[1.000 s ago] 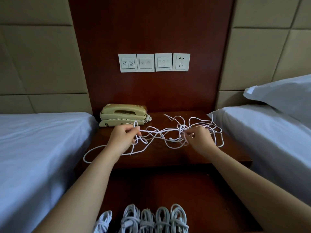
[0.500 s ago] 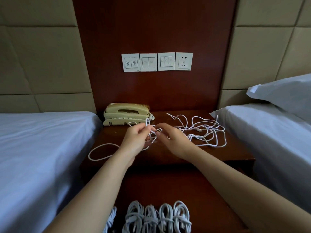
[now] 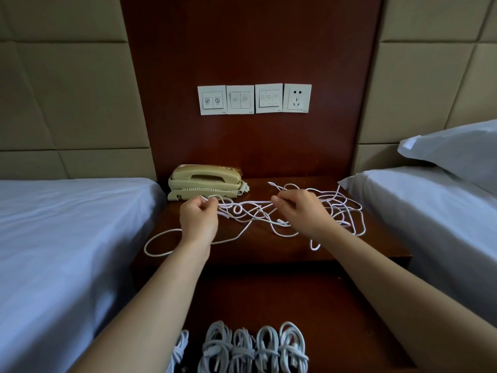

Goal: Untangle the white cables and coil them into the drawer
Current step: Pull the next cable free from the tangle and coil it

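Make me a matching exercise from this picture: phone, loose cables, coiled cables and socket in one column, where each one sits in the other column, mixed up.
Things
1. phone
2. loose cables
3. coiled cables
4. socket

Places
A. on the wall panel
B. nearest the camera, at the bottom edge
C. back left of the nightstand
D. strewn over the nightstand's middle and right

Pairs: 1-C, 2-D, 3-B, 4-A

The hands pull apart: the left hand (image 3: 199,222) draws left, the right hand (image 3: 301,214) draws right, and a strand of the white cables (image 3: 252,202) now stretches between them instead of bunching.
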{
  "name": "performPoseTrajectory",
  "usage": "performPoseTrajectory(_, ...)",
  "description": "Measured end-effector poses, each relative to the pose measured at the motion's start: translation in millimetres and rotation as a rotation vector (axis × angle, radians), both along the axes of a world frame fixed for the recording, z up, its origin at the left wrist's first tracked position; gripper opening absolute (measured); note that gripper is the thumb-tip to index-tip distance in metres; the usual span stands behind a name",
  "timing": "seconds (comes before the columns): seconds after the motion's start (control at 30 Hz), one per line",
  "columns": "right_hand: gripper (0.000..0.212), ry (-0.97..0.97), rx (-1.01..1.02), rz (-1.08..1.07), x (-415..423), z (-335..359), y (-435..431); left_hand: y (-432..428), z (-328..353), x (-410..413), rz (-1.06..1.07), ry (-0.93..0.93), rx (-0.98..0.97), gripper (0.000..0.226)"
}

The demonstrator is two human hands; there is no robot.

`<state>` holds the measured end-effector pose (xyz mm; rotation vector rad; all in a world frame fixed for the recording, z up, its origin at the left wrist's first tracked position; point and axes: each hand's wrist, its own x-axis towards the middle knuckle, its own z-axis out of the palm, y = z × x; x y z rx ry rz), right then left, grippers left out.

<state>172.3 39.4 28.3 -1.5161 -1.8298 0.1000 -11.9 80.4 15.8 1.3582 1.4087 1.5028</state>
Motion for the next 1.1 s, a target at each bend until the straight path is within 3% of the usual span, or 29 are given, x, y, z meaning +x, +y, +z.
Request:
performPoseTrajectory(0.2, 0.048, -0.014, 0.019, -0.142, 31, 6, -6, 13, -2, -32, 0.091, -0.018, -0.028, 0.019)
performPoseTrajectory(0.3, 0.047, -0.045, 0.017, -0.202, 38, 4, -8, 15, -4, -43, 0.076, 0.043, -0.041, 0.029)
performPoseTrajectory(0.43, 0.047, -0.141, 0.066, -0.255, 41, -3, -2, 14, -8, -40, -0.177, -0.031, -0.2, 0.041)
performPoseTrajectory(0.53, 0.042, -0.187, 0.117, -0.334, 46, -12, 3, 12, -8, -35, -0.21, -0.056, -0.296, 0.041)
performPoseTrajectory(0.73, 0.024, -0.348, 0.152, -0.434, 43, -21, 6, 4, -8, -27, -0.344, -0.206, -0.151, 0.029)
performPoseTrajectory(0.87, 0.028, -0.467, 0.053, -0.302, 18, -24, 7, -4, -6, -11, -0.44, -0.186, -0.07, 0.025)
performPoseTrajectory(0.93, 0.03, -0.34, -0.003, -0.119, 1, -23, 5, -6, -5, -4, -0.462, -0.206, -0.038, 0.026)
performPoseTrajectory(1.03, 0.027, 0.069, -0.155, 0.153, -30, -17, 0, -8, -4, 5, -0.486, -0.221, -0.005, 0.027)
performPoseTrajectory(1.1, 0.023, 0.242, -0.175, 0.256, -46, -15, -3, -10, -3, 9, -0.488, -0.198, 0.005, 0.027)
